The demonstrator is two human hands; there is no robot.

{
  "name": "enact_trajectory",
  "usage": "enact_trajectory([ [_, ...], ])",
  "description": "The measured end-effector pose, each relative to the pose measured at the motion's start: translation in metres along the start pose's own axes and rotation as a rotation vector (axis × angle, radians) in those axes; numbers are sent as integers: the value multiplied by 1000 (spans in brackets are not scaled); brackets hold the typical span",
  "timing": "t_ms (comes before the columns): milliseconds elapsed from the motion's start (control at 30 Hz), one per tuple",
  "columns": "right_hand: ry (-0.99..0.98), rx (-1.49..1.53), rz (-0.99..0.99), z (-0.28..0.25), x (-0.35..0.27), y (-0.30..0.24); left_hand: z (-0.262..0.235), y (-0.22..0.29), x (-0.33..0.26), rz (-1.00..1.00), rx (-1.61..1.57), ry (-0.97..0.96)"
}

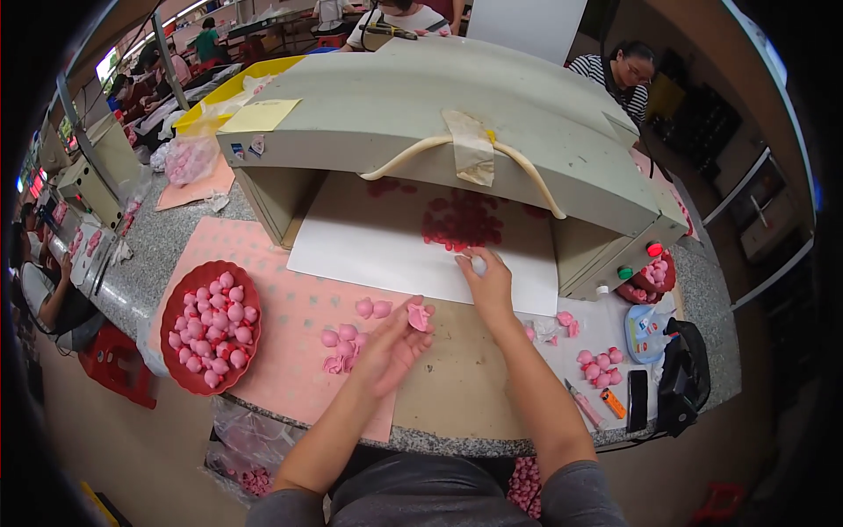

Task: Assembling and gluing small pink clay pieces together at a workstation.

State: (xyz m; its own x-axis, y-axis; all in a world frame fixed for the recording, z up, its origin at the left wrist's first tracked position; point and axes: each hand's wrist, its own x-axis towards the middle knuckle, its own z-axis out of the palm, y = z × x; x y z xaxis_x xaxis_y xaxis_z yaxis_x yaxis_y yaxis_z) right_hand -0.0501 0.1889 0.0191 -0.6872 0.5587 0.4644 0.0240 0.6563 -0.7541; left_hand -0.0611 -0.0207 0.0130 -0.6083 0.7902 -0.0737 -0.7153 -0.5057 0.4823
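Now left hand [397,341] pinches pink piece [419,316] above pink mat [290,334]; right hand [486,279] grips white ball [479,264] on white sheet [369,241]. Machine hood [421,114] overhangs sheet; red bowl [180,369] sits left.

Factory floor: workbenches [132,272], machine housing [421,114], seated workers [623,75].

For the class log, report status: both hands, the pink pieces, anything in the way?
Left hand holds pink piece. Right hand pinches small white piece on white sheet under grey hood. Loose pink pieces beside left hand; nothing between hands.
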Motion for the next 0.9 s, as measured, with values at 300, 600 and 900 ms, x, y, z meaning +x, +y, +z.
enact_trajectory([
  [300,-19,-273,-118,2,21,22,0,-4,-1,-74,-23,48],
  [600,-260,798,714,-40,-78,-41,14,-21,8,-152,236,145],
  [900,-351,592,386,-47,-96,-26,13,-34,16,-221,286,96],
])
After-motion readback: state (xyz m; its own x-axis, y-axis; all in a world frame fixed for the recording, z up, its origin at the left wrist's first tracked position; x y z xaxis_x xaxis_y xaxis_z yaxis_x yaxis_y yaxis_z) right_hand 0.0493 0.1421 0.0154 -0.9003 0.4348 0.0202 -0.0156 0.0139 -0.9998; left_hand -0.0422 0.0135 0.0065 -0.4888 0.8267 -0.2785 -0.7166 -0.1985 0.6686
